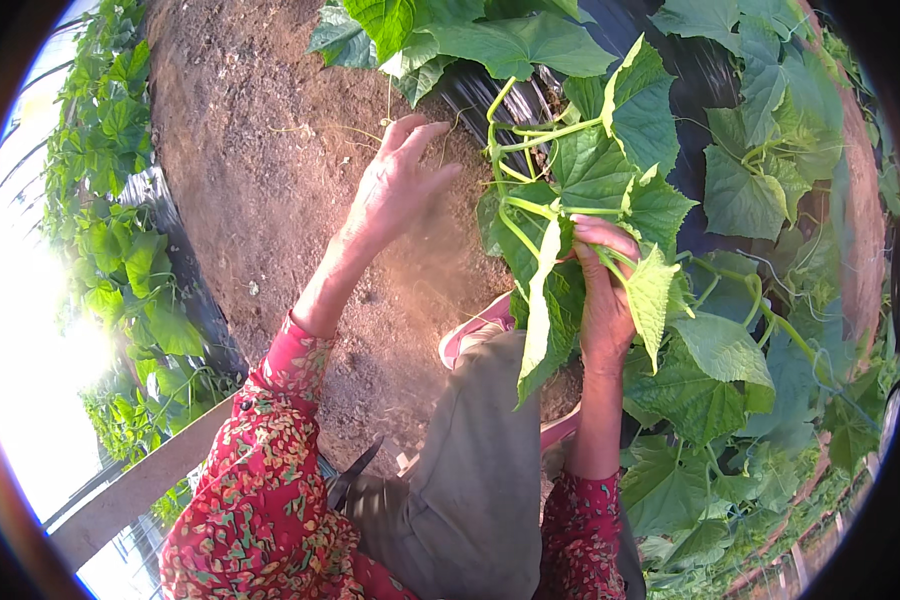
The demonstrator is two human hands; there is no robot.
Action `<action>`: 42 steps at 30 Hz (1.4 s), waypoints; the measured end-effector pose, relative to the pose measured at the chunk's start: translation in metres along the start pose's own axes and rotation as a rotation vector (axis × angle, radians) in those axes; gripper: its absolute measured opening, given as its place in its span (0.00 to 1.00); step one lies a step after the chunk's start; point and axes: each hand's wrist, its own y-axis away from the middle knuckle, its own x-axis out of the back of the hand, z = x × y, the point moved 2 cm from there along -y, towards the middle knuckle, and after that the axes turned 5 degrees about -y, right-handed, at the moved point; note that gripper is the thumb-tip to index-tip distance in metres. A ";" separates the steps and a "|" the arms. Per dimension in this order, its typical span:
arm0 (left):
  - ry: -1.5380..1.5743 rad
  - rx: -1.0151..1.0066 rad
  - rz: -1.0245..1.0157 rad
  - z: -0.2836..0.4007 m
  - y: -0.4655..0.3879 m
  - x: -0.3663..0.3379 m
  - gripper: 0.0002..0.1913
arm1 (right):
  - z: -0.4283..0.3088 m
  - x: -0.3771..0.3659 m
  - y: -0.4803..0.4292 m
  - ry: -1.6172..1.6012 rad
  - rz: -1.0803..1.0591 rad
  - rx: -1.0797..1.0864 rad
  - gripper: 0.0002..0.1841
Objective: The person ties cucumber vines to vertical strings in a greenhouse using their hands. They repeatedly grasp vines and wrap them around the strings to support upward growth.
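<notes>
My right hand grips the leafy growing end of a cucumber vine, its fingertips closed around a stem among the leaves. A pale, backlit leaf stands up in front of that hand, and the exact point of the grip is partly hidden. To the left, my left hand hovers over bare soil with thumb and fingers apart, slightly blurred. Thin curling tendrils show near its fingertips; I see none clearly pinched. The vine's bent stems and broad leaves lie between the two hands.
Black plastic mulch film covers the bed under the plants. Other cucumber plants with support strings stand at the right, and another leafy row at the left. Brown soil forms the path. A wooden board crosses the lower left.
</notes>
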 end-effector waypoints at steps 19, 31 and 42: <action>0.793 0.296 -0.276 -0.027 -0.046 -0.066 0.07 | -0.001 0.003 0.002 0.024 0.006 -0.026 0.06; -0.241 0.148 -0.111 -0.006 -0.051 -0.110 0.29 | -0.007 0.001 -0.007 -0.084 0.135 -0.013 0.07; 0.196 0.170 0.012 -0.029 -0.053 -0.111 0.08 | -0.008 0.014 -0.027 -0.153 0.287 -0.156 0.09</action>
